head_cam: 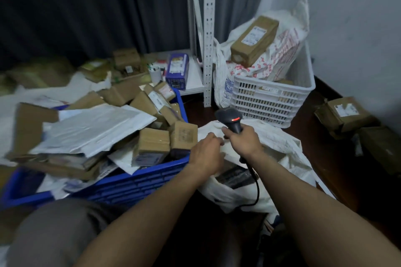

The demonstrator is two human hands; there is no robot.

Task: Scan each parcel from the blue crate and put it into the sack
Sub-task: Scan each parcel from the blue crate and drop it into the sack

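As sack point(278, 143) lies open mid-frame, right hand point(244, 142): clamped round scanner point(230, 117), held ready.
Left hand point(207, 155): curled at sack mouth; grip unclear.

Blue crate point(138, 182), 7 o'clock: ribbed glossy plastic. Parcels point(152, 143): matt brown cardboard, shiny tape. Sack point(277, 143), 4 o'clock: crinkled white woven fabric. Scanner point(230, 118): matt black plastic.

Blue crate point(152, 178) heaped w/ brown boxes point(152, 143) + white mailers point(95, 130); white sack point(277, 143) crumpled, mouth open, just right of crate.
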